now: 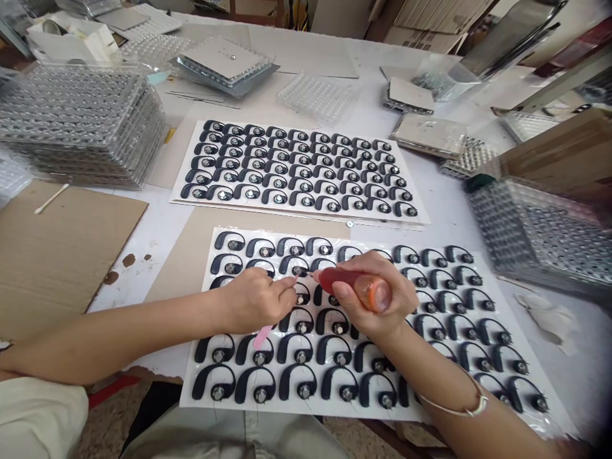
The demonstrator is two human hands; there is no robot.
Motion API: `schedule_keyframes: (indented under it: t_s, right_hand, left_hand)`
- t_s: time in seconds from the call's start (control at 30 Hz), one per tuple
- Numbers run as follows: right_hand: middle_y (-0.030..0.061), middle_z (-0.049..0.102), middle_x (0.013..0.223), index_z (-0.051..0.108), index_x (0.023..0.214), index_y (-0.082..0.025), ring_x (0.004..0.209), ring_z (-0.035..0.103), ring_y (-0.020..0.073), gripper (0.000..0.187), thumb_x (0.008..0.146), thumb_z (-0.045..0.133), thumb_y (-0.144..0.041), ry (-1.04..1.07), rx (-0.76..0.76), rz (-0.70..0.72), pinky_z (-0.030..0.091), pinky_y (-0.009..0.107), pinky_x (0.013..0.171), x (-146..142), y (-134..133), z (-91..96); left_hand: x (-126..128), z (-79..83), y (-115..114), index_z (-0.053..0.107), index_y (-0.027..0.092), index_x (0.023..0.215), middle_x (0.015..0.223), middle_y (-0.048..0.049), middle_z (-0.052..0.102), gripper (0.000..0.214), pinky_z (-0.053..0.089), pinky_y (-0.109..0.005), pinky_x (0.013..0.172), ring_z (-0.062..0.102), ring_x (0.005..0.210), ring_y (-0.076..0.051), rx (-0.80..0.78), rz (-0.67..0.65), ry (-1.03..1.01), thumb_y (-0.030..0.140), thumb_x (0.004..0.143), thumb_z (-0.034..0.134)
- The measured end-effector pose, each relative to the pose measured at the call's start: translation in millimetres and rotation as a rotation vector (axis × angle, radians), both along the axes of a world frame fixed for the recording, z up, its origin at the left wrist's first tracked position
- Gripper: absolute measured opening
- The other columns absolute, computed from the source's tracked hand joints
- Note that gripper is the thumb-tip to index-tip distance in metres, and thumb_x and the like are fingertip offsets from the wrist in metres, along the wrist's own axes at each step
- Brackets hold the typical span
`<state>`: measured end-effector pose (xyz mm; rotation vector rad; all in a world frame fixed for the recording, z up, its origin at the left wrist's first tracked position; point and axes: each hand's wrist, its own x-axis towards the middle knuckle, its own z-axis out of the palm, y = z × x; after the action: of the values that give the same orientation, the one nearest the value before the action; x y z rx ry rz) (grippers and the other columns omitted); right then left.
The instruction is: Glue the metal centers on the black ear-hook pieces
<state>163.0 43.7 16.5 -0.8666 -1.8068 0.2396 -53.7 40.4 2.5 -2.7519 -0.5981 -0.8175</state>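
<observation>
My right hand (377, 299) is closed around a red-orange squeeze bottle (356, 285) whose tip points left at a black ear-hook part (300, 271) on the near white sheet (521, 347). My left hand (261, 299) is closed in a pinch on a thin pink stick (262, 336), its fingertips at the same part. The sheet holds several rows of black ear-hook parts with metal discs. A bangle (466, 408) sits on my right wrist.
A second white sheet of ear-hook parts (299, 169) lies behind. Stacks of clear plastic trays stand at the left (79, 124) and right (540, 233). Brown cardboard (57, 248) with a cotton swab (51, 198) lies at the left. Boxes and packets crowd the back.
</observation>
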Motion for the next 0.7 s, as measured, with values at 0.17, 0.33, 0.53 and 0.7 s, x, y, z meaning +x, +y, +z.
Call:
schedule_keyframes:
  t_s: [0.17,0.33,0.53,0.7]
  right_hand:
    - [0.0018,0.062,0.068,0.063,0.093,-0.022,0.053,0.056,0.0147,0.023,0.072,0.073,-0.022,-0.009,-0.003,0.002,0.048,0.029,0.044,-0.3,-0.9,0.7]
    - [0.0017,0.062,0.068,0.063,0.093,-0.022,0.053,0.056,0.0148,0.024,0.072,0.073,-0.023,-0.012,-0.005,-0.002,0.048,0.029,0.043,0.2,-1.5,-0.3]
    - [0.0014,0.062,0.067,0.063,0.093,-0.022,0.052,0.055,0.0146,0.023,0.072,0.073,-0.022,-0.013,0.01,0.009,0.048,0.029,0.043,-0.8,-1.0,2.4]
    - [0.0014,0.062,0.066,0.063,0.092,-0.022,0.052,0.056,0.0146,0.022,0.072,0.072,-0.022,-0.017,-0.008,0.004,0.049,0.029,0.043,-1.4,-1.2,3.0]
  left_hand:
    - [-1.5,1.2,1.7,0.061,0.01,0.083,0.096,-0.0085,0.073,0.014,0.044,-0.025,0.036,0.052,0.041,-0.01,-0.035,-0.015,-0.008,0.004,0.087,0.049]
    - [-2.0,2.7,4.0,0.061,0.011,0.082,0.093,-0.0075,0.074,0.016,0.045,-0.024,0.037,0.055,0.043,-0.01,-0.059,-0.019,-0.033,0.004,0.088,0.048]
    - [-3.8,0.2,5.1,0.06,0.01,0.087,0.089,-0.008,0.074,0.015,0.044,-0.023,0.038,0.059,0.047,-0.011,-0.081,-0.028,-0.034,0.005,0.089,0.046]
    - [-4.4,-1.5,5.0,0.06,0.01,0.087,0.089,-0.0085,0.073,0.014,0.046,-0.022,0.039,0.061,0.049,-0.011,-0.094,-0.033,-0.033,0.003,0.088,0.047]
